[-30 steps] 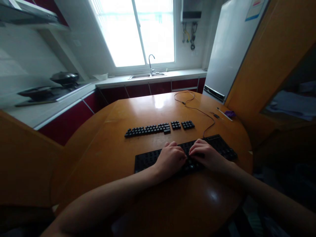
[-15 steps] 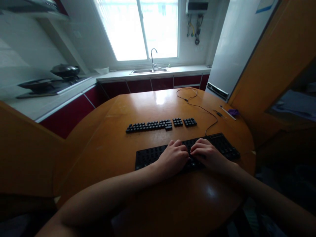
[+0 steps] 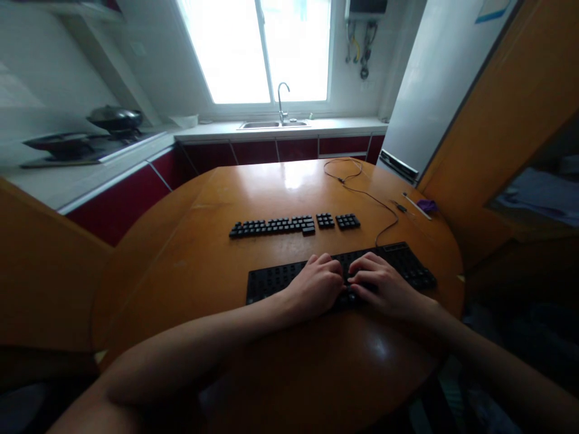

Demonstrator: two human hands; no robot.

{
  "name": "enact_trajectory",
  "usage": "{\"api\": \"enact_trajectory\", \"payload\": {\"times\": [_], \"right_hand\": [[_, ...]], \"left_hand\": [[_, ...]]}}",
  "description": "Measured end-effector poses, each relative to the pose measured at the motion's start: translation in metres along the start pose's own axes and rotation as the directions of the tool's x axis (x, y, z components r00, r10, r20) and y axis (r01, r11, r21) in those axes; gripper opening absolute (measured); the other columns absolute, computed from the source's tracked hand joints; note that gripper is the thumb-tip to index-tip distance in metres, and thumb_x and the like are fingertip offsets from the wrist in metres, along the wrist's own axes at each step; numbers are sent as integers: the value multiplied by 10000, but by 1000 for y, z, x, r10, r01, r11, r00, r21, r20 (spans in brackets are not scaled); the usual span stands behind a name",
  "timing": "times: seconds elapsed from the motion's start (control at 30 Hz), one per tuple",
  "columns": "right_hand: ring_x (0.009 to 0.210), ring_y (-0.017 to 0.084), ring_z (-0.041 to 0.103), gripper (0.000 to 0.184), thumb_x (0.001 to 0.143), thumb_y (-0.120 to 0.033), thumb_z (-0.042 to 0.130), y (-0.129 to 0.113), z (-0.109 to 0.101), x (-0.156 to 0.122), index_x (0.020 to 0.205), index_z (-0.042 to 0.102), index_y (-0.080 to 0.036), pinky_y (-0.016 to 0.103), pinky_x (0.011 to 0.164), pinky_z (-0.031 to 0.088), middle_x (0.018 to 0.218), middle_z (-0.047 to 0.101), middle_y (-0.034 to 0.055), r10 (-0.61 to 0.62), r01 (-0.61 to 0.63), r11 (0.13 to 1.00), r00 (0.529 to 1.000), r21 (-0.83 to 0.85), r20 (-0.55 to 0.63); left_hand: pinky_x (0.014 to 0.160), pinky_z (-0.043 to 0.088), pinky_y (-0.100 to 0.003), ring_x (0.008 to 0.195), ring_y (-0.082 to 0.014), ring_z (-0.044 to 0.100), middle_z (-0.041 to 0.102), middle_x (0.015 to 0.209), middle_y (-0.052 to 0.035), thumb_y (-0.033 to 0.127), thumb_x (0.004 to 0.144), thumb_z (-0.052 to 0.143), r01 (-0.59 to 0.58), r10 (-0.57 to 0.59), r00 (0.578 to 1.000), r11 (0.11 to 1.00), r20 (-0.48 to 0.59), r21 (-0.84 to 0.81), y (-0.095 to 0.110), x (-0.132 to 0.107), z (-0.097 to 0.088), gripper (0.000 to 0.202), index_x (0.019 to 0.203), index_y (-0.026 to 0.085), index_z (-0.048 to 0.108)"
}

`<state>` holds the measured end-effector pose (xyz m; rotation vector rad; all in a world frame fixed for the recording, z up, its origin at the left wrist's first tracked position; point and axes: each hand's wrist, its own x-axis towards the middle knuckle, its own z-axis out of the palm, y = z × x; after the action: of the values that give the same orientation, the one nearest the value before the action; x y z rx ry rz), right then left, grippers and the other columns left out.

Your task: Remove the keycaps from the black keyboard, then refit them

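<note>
A black keyboard base (image 3: 275, 282) lies on the round wooden table (image 3: 253, 199), its switches bare. My left hand (image 3: 316, 286) and my right hand (image 3: 384, 286) rest side by side on its middle, fingers curled down and pressed together over one spot. What they pinch between them is hidden. Beyond the base, removed black keycaps (image 3: 271, 226) lie in neat rows, with two smaller blocks (image 3: 338, 221) to their right. The keyboard's cable (image 3: 362, 191) runs off to the far side of the table.
A thin tool (image 3: 417, 206) and a purple object (image 3: 427, 206) lie at the table's right edge. A white fridge (image 3: 425, 90) and a wooden panel (image 3: 511, 102) stand right. Counter, sink (image 3: 271, 125) and stove with a wok (image 3: 111, 117) line the back and left.
The view has tilted slightly. Both hands stay on the middle of the keyboard base, with their fingers drawn a little closer together.
</note>
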<state>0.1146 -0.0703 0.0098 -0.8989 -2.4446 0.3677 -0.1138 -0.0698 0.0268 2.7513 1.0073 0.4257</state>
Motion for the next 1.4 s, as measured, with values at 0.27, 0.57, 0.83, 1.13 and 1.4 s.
{"api": "enact_trajectory", "payload": {"times": [0.27,0.57,0.83,1.13,1.4], "right_hand": [[999,248,585,184,943,-220,607,21,-4,62,1063,745,-211,421,900,491,1003,700,86,40,-40,999,986,-1,-163],[992,244,570,201,922,-176,619,46,33,150,1030,786,-199,356,885,462,1021,677,106,40,-22,949,998,-314,53],[999,258,550,172,889,-123,644,51,44,162,904,805,-182,365,870,452,989,677,120,-3,32,948,996,-316,92],[843,201,614,62,823,-149,769,46,40,152,846,782,-205,313,789,458,846,730,44,-24,45,985,992,-169,128],[896,200,669,117,926,-244,661,37,-16,64,906,774,-224,352,823,531,927,739,64,-12,19,978,999,210,-31]], "left_hand": [[863,461,-353,903,-200,588,726,927,-52,274,975,572,122,-149,954,986,-261,-115,-46,-17,-29,237,850,199,758],[799,473,-352,880,-215,617,731,878,-52,364,941,554,390,-438,794,899,-422,-198,-120,-75,-34,285,784,210,734],[792,466,-349,881,-214,618,735,868,-54,350,921,568,382,-464,771,885,-436,-266,-132,-73,-29,273,768,200,737],[747,466,-334,827,-204,602,732,853,-50,385,903,575,400,-498,756,865,-424,-304,-134,-75,-25,275,777,205,740],[730,472,-318,805,-198,612,729,862,-50,414,879,584,410,-534,739,840,-409,-356,-134,-73,-19,283,779,204,745]]}}
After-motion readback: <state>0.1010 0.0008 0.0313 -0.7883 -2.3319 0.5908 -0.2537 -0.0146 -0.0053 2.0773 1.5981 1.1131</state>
